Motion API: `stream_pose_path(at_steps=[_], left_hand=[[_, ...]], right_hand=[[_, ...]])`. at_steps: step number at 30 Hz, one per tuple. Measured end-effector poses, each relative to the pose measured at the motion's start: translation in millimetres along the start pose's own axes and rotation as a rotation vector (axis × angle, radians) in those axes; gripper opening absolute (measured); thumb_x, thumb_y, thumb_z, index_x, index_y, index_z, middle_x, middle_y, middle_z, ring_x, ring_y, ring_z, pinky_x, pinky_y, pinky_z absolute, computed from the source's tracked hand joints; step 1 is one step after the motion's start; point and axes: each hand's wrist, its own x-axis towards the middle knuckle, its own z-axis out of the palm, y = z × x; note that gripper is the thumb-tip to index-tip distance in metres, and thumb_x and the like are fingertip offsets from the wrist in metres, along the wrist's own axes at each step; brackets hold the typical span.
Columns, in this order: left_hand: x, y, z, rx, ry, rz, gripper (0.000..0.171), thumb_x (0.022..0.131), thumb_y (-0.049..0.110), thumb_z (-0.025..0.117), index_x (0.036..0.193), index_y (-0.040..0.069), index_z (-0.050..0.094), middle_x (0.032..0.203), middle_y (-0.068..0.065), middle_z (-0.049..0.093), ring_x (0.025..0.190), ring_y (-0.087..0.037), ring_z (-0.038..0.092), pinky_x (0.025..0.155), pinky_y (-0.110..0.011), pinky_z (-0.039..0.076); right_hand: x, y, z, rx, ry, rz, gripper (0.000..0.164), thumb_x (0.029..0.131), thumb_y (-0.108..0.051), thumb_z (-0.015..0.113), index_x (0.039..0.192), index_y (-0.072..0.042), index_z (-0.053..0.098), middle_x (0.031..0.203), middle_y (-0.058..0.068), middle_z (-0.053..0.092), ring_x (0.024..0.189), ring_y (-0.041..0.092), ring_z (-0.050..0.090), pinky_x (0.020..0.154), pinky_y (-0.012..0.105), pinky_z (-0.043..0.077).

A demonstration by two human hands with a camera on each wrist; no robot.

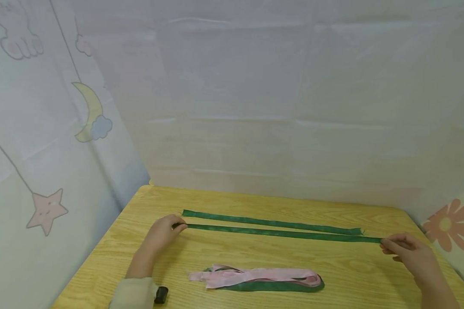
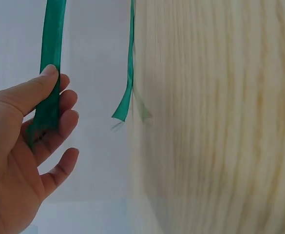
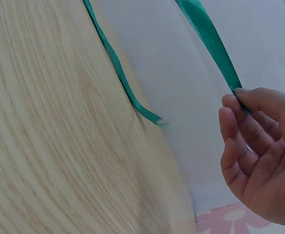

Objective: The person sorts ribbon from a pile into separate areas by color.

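Note:
A green ribbon (image 1: pixel 278 233) stretches straight between my two hands above the table. Its left end is pinched between thumb and fingers of my left hand (image 1: pixel 163 232), and the frayed tip shows against the palm in the left wrist view. My right hand (image 1: pixel 411 255) pinches the other end with thumb and forefinger, the remaining fingers loosely bent. Behind it, a second green ribbon (image 1: pixel 270 222) lies lengthwise on the table, with loose threads at both ends. Nearer to me rests a folded bundle of pink and green ribbons (image 1: pixel 263 278).
The wood-grain table (image 1: pixel 185 257) meets a pale sheet (image 1: pixel 232 146) along its back edge. A small black object (image 1: pixel 161 295) sits by the left sleeve (image 1: pixel 134 294). Printed stars, a moon and flowers decorate the side walls.

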Motion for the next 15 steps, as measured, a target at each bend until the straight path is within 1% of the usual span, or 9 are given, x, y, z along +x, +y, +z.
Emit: stream_pose_path(at_steps=[1, 3, 6, 9, 11, 15], left_hand=[[-0.4, -1.9, -0.3, -0.033, -0.015, -0.034, 0.013, 0.089, 0.027, 0.062, 0.097, 0.018, 0.068, 0.098, 0.004, 0.062, 0.085, -0.015, 0.057, 0.073, -0.037, 0.048], [-0.8, -6.2, -0.7, -0.118, -0.038, -0.104, 0.017, 0.091, 0.029, 0.06, 0.102, 0.018, 0.067, 0.102, 0.002, 0.061, 0.088, -0.016, 0.056, 0.072, -0.037, 0.047], [-0.8, -11.4, -0.8, -0.234, -0.043, -0.185, 0.02, 0.091, 0.032, 0.059, 0.104, 0.018, 0.066, 0.106, 0.0, 0.061, 0.093, -0.019, 0.055, 0.073, -0.038, 0.047], [0.5, -15.3, -0.1, -0.311, -0.044, -0.224, 0.023, 0.091, 0.032, 0.06, 0.105, 0.015, 0.066, 0.105, -0.003, 0.061, 0.095, -0.022, 0.056, 0.074, -0.039, 0.047], [2.0, -17.3, 1.0, -0.348, -0.044, -0.236, 0.025, 0.092, 0.03, 0.059, 0.106, 0.01, 0.066, 0.102, -0.005, 0.062, 0.094, -0.023, 0.057, 0.075, -0.038, 0.048], [6.5, -22.4, 5.1, -0.44, -0.051, -0.247, 0.026, 0.095, 0.017, 0.053, 0.109, -0.003, 0.062, 0.091, -0.009, 0.064, 0.087, -0.024, 0.06, 0.076, -0.037, 0.048]], right_hand=[[0, 1, -1, 0.015, -0.004, 0.01, 0.014, 0.09, -0.035, 0.06, 0.091, -0.021, 0.064, 0.081, -0.013, 0.067, 0.076, 0.006, 0.063, 0.066, 0.029, 0.05], [0, 3, -1, 0.044, -0.014, 0.028, 0.011, 0.09, -0.034, 0.061, 0.09, -0.024, 0.064, 0.081, -0.014, 0.067, 0.076, 0.006, 0.063, 0.067, 0.029, 0.05], [2, 6, -2, 0.087, -0.031, 0.042, 0.007, 0.089, -0.031, 0.063, 0.09, -0.025, 0.066, 0.081, -0.014, 0.066, 0.077, 0.006, 0.064, 0.068, 0.028, 0.051], [6, 10, -1, 0.112, -0.063, 0.034, 0.008, 0.09, -0.027, 0.062, 0.09, -0.023, 0.068, 0.082, -0.016, 0.065, 0.078, 0.005, 0.063, 0.07, 0.027, 0.052], [8, 12, 0, 0.136, -0.091, 0.038, 0.009, 0.091, -0.025, 0.061, 0.092, -0.021, 0.069, 0.084, -0.018, 0.063, 0.079, 0.004, 0.063, 0.072, 0.026, 0.052], [14, 16, 3, 0.194, -0.162, 0.081, 0.009, 0.092, -0.023, 0.06, 0.093, -0.021, 0.068, 0.088, -0.017, 0.063, 0.083, 0.003, 0.062, 0.075, 0.025, 0.051]])
